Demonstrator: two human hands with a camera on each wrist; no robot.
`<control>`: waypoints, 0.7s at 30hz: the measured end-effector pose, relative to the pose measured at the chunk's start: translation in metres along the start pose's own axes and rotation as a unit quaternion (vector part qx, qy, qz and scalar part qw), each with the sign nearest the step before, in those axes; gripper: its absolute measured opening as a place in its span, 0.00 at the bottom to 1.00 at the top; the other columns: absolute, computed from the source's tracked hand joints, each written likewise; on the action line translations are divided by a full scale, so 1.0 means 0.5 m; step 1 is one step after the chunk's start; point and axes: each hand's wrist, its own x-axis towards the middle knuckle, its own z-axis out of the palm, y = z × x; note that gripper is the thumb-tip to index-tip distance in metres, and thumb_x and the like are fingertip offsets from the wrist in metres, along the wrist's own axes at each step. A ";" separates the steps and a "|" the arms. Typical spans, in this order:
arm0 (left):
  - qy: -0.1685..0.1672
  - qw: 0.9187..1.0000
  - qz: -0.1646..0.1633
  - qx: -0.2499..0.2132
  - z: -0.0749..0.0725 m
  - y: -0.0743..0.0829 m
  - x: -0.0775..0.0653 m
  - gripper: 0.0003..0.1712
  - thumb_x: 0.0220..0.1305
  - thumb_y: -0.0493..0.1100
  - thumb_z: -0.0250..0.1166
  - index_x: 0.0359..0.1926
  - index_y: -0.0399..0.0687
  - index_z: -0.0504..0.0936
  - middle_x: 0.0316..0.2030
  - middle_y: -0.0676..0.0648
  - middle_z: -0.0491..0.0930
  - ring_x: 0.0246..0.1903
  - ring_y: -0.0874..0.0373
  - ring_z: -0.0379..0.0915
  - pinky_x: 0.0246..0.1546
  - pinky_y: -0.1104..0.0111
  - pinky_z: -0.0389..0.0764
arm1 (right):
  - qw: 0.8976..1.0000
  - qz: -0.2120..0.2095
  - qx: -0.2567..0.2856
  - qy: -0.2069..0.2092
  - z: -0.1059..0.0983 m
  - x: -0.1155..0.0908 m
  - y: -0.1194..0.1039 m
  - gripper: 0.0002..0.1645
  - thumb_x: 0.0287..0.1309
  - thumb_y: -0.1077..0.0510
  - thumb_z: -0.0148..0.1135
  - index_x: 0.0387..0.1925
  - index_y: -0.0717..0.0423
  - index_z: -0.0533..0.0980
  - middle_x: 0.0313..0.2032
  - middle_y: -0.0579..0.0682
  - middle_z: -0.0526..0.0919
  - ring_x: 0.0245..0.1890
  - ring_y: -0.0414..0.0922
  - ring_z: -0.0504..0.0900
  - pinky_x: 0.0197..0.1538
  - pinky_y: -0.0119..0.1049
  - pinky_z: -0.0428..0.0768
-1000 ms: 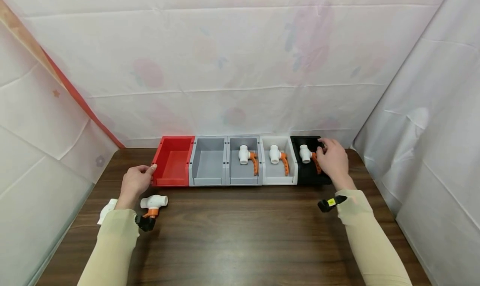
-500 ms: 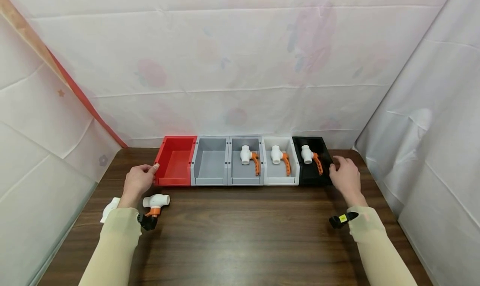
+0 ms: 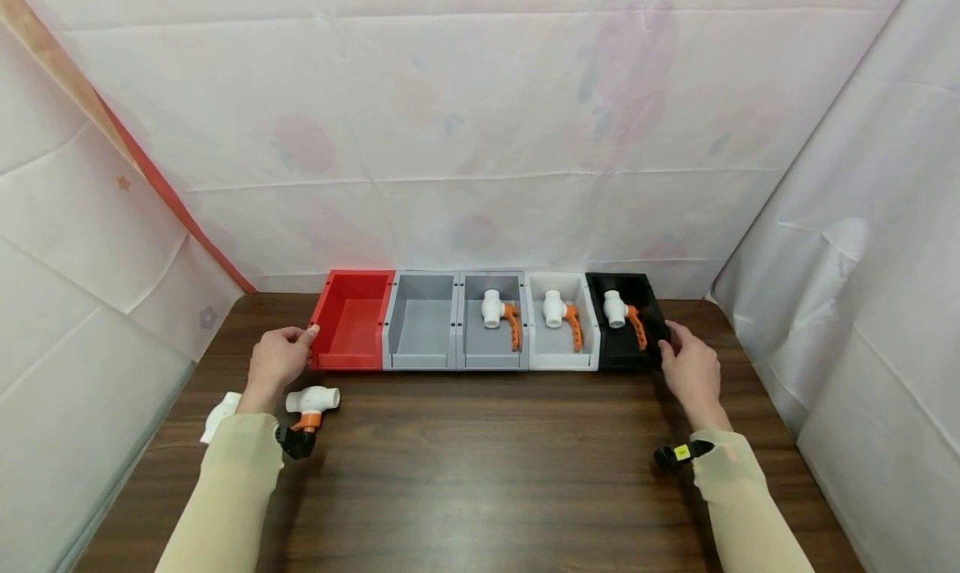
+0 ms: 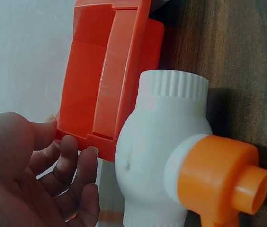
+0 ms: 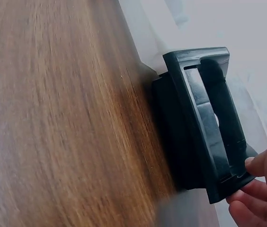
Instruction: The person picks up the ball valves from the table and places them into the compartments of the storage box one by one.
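Observation:
My left hand [image 3: 279,359] pinches the outer left rim of the red bin [image 3: 347,352], thumb on the rim and fingers along the outside, as the left wrist view shows. At the other end of the row, my right hand [image 3: 692,371] grips the right rim of the black bin [image 5: 203,127] between thumb and fingers. Inside the black bin lies a white ball valve [image 3: 615,309] with an orange handle. Just below my left hand, another white and orange ball valve [image 4: 164,146] rests on the table, its handle partly hidden by the wrist camera.
Between the end bins stand an unfilled grey bin [image 3: 422,339], a second grey bin [image 3: 472,352] and a white bin [image 3: 542,352]; the last two each hold a ball valve. A white piece [image 3: 220,416] lies partly behind the left forearm. White cloth [image 3: 480,139] hangs behind the row.
My right hand has come off the black bin's back right part, moved outward to the right, and now holds its right rim. The left hand stays on the red bin.

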 end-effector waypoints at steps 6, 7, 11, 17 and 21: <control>0.003 1.000 0.007 -0.008 0.002 -0.003 -0.004 0.37 0.73 0.66 0.49 0.59 0.37 0.77 0.38 0.39 0.80 0.37 0.48 0.74 0.33 0.62 0.74 | 1.000 0.023 0.017 0.001 0.004 -0.001 -0.002 0.24 0.68 0.61 0.60 0.64 0.59 0.74 0.37 0.63 0.81 0.34 0.62 0.79 0.42 0.62 0.73; 0.002 1.000 0.006 -0.011 0.003 -0.004 -0.004 0.38 0.72 0.66 0.49 0.60 0.37 0.77 0.39 0.39 0.80 0.38 0.47 0.74 0.34 0.62 0.73 | 0.999 0.026 0.018 0.002 0.004 -0.001 -0.003 0.23 0.68 0.61 0.60 0.63 0.59 0.74 0.37 0.63 0.81 0.35 0.62 0.79 0.43 0.62 0.73; -0.004 1.000 0.004 -0.020 0.004 -0.010 -0.002 0.42 0.71 0.68 0.49 0.62 0.36 0.75 0.43 0.37 0.80 0.41 0.46 0.74 0.36 0.61 0.74 | 0.999 0.039 0.014 0.003 0.003 -0.001 -0.007 0.23 0.68 0.60 0.60 0.63 0.58 0.74 0.38 0.63 0.82 0.36 0.62 0.79 0.44 0.62 0.73; -0.016 1.000 0.008 -0.022 0.001 -0.018 -0.001 0.43 0.71 0.69 0.48 0.65 0.35 0.72 0.48 0.34 0.79 0.44 0.44 0.74 0.41 0.56 0.77 | 0.999 0.047 0.008 -0.003 0.007 -0.001 -0.007 0.24 0.68 0.60 0.61 0.64 0.59 0.73 0.38 0.62 0.82 0.36 0.62 0.79 0.43 0.60 0.73; -0.022 1.000 0.017 -0.013 -0.004 -0.020 -0.002 0.43 0.72 0.68 0.48 0.66 0.34 0.71 0.48 0.34 0.79 0.45 0.43 0.74 0.43 0.54 0.78 | 0.999 0.046 0.010 0.001 0.010 0.001 -0.008 0.25 0.66 0.61 0.62 0.63 0.59 0.74 0.37 0.62 0.81 0.35 0.61 0.79 0.40 0.58 0.73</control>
